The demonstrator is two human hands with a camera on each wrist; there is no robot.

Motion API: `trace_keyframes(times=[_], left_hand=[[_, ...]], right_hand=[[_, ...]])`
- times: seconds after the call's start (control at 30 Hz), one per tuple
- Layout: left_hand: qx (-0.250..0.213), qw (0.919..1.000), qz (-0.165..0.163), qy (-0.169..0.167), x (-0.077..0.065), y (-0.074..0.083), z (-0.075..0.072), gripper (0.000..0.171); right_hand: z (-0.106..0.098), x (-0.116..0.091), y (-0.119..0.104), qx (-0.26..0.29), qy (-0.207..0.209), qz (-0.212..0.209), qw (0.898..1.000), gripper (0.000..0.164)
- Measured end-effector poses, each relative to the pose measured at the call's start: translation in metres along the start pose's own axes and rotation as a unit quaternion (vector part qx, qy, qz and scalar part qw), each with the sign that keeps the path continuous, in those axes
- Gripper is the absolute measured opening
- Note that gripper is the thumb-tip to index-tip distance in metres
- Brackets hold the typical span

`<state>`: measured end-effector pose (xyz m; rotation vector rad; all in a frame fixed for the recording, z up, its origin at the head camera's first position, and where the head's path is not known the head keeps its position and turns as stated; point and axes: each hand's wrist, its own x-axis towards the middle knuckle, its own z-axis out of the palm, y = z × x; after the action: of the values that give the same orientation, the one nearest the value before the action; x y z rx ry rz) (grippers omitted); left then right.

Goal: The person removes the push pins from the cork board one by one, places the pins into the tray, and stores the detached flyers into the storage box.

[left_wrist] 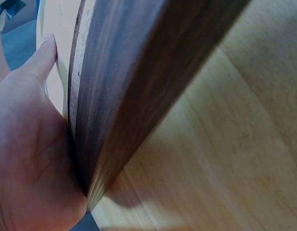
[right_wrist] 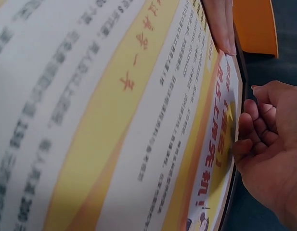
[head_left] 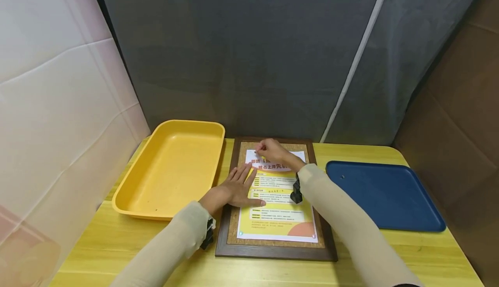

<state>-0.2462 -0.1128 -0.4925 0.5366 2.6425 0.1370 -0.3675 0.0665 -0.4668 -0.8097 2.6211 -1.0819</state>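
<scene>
A printed yellow and white poster sheet [head_left: 278,217] lies on a cork board [head_left: 231,230] with a dark brown wooden frame [head_left: 273,252]. My left hand [head_left: 238,188] rests on the sheet's left side, fingers spread and straight, its palm over the frame's left edge. At the sheet's upper left corner is my right hand [head_left: 274,152], fingers curled and thumb stretched toward the corner. I cannot tell whether its fingertips pinch something small. Small round pins [head_left: 241,233] show at the sheet's two lower corners.
To the left stands a deep yellow tray [head_left: 167,170], close to the frame. A flat blue tray [head_left: 386,196] lies on the right with a tiny object [head_left: 342,176] in it. Grey cloth [head_left: 234,53] hangs behind the wooden table [head_left: 97,252].
</scene>
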Motion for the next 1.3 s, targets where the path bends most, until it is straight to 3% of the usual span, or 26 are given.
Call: trace_keyframes(times=[0.53,1.3], left_hand=[[0.009,1.0000,0.002,-0.003,0.000,-0.002,0.002,0.123],[0.012,0.9998,0.003,0.018,-0.001,0.000,0.004,0.123]], right_hand=[[-0.022,-0.029,-0.005,0.000,-0.013,-0.024,1.000,0.011],[-0.053,-0.075,-0.008,-0.014,-0.041,-0.058,0.997,0.010]])
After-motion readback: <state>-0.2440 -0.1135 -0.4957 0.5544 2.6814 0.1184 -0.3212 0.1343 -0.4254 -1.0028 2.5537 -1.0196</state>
